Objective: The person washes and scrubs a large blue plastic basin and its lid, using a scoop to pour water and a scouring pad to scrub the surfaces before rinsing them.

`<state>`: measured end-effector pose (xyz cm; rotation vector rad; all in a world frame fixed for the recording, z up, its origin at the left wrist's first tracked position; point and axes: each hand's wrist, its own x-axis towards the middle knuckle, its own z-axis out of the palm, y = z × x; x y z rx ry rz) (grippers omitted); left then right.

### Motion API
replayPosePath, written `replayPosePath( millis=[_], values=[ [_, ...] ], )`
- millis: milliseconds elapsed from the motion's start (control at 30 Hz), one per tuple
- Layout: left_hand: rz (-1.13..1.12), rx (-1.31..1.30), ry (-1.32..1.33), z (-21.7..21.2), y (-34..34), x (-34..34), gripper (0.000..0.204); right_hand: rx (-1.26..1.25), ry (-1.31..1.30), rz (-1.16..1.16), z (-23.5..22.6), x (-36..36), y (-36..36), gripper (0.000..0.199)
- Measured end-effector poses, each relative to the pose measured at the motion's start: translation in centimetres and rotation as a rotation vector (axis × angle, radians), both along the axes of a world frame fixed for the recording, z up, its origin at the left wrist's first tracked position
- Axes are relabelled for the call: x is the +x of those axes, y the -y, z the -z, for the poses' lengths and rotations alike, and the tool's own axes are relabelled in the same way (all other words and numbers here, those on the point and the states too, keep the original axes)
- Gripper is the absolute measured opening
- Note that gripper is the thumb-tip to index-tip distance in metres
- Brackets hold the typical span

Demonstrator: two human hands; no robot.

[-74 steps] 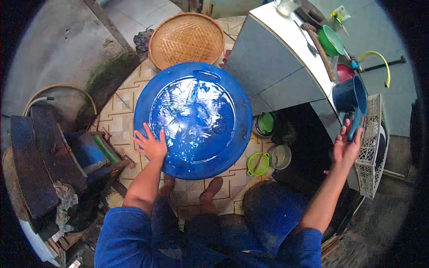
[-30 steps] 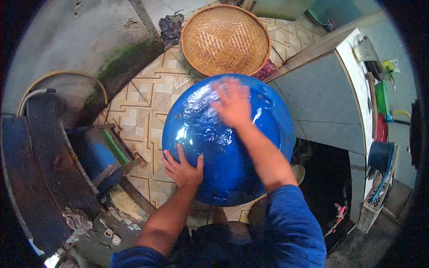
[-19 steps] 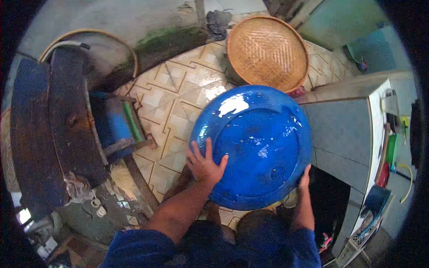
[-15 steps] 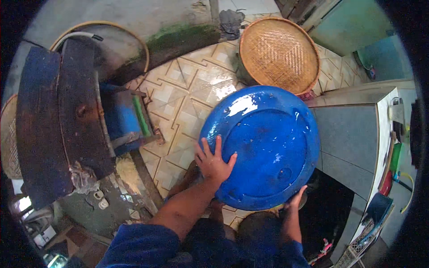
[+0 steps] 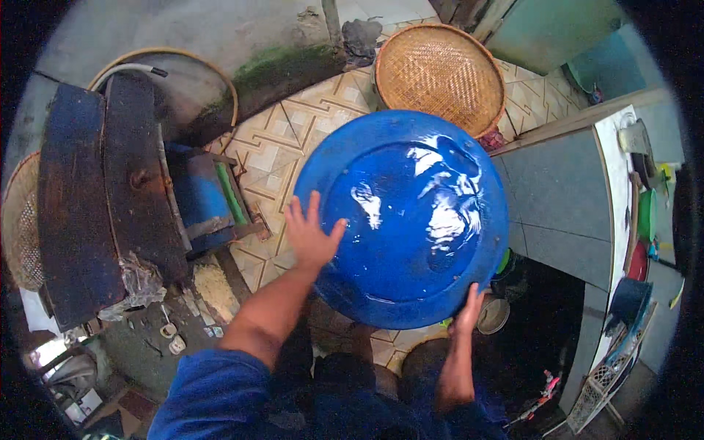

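A large round blue plastic basin [image 5: 381,257] fills the middle of the view, what looks like its underside facing up. It is wet and shiny, with a raised ring. On its left rim lies my left hand [image 5: 312,238], open, fingers spread and thumb apart, pressing against the plastic. My right hand [image 5: 466,315] is closed on the near right edge, thumb and fingers at the rim; part of the fingers is hidden beneath it. The basin is held tilted above the tiled floor, in front of my legs.
Beyond the basin a round woven bamboo tray [image 5: 440,77] rests near a wall. Dark wooden boards [image 5: 110,191] stand on the left beside a blue wooden stool [image 5: 198,191]. On the right is a grey tiled counter [image 5: 561,194]; a metal bowl [image 5: 493,315] sits below it.
The basin has shifted left and toward the far side and tilted, so bright reflections now spread over its middle and right. My left hand has moved left with its rim; my right hand stays at the near right edge.
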<state>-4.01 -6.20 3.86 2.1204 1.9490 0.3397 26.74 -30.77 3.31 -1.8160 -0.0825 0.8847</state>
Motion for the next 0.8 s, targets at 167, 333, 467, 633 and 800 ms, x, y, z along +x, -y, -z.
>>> replayPosePath(
  millis=[167, 333, 467, 633, 800],
  values=[
    [0.038, -0.094, 0.124, 1.0, -6.7, -7.1, 0.082, 0.144, 0.089, -0.074, -7.1, -9.6, -3.7, 0.085],
    [-0.017, -0.271, -0.360, 1.6, -12.4, -11.3, 0.062, -0.056, 0.547, -0.541, -8.4, -16.3, -7.2, 0.106],
    [0.126, -0.231, 0.033, 1.4, -11.7, -12.4, 0.062, 0.012, 0.541, -0.503, -9.5, -21.1, -11.3, 0.113],
    [0.268, -0.386, 0.212, -5.9, -4.5, -4.0, 0.067, -0.014, 0.605, -0.399, -8.7, -21.7, -13.6, 0.109],
    [0.503, -0.273, 0.231, -11.1, -0.5, -1.6, 0.093, 0.035, 0.554, -0.421, -9.2, -22.0, -14.2, 0.093]
  ],
)
